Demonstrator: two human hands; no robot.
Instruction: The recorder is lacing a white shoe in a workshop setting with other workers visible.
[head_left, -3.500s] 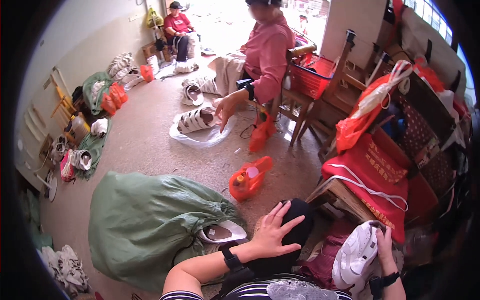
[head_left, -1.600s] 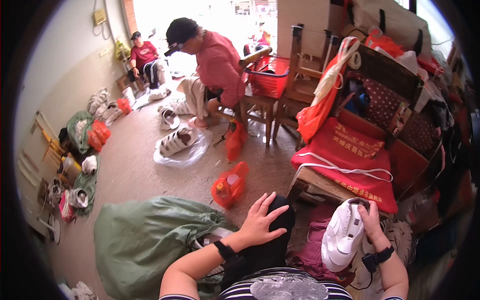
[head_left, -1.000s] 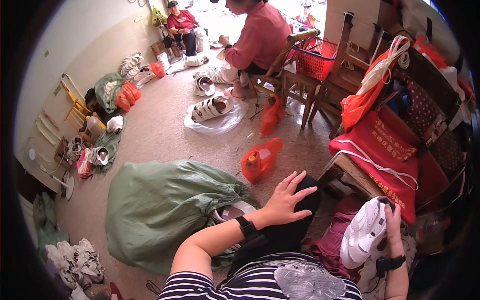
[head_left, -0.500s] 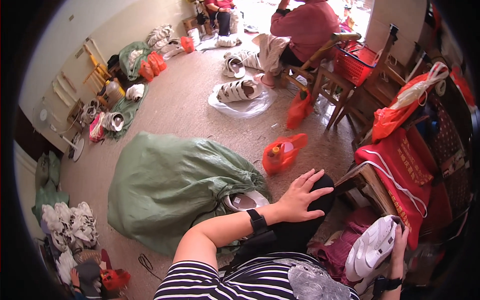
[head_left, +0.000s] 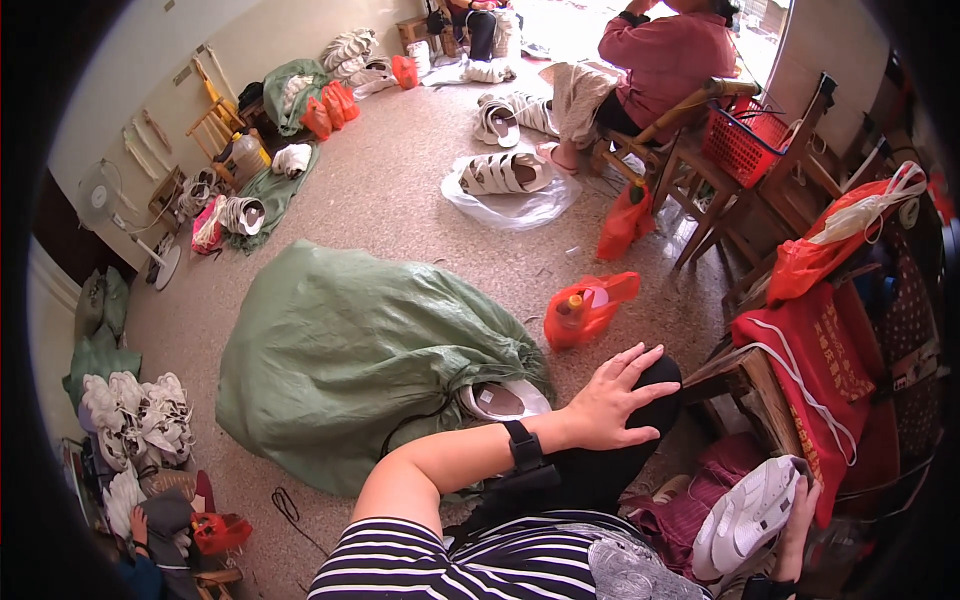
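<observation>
My left hand [head_left: 618,403] lies on my raised knee in dark trousers, fingers spread and holding nothing. At the lower right my right hand [head_left: 801,515] grips the end of some white shoe uppers [head_left: 745,518], which look stacked one in another. They are tilted beside a dark red cloth [head_left: 715,487]; my right palm and part of the fingers are hidden behind them. In front of me a big green woven sack [head_left: 350,350] bulges on the floor. At its gathered mouth, just left of my left hand, another white shoe upper [head_left: 503,400] pokes out.
An orange plastic bag [head_left: 590,312] with a bottle stands past my knee. Beige uppers [head_left: 503,172] lie on a clear plastic sheet. A person in red [head_left: 665,60] sits near wooden chairs and a red basket [head_left: 745,140]. White uppers [head_left: 135,420] are piled at left near another person's hand [head_left: 140,525].
The view has swung slightly to the left, so the far things sit further right. Both hands keep their places: the left on the knee, the right on the white uppers.
</observation>
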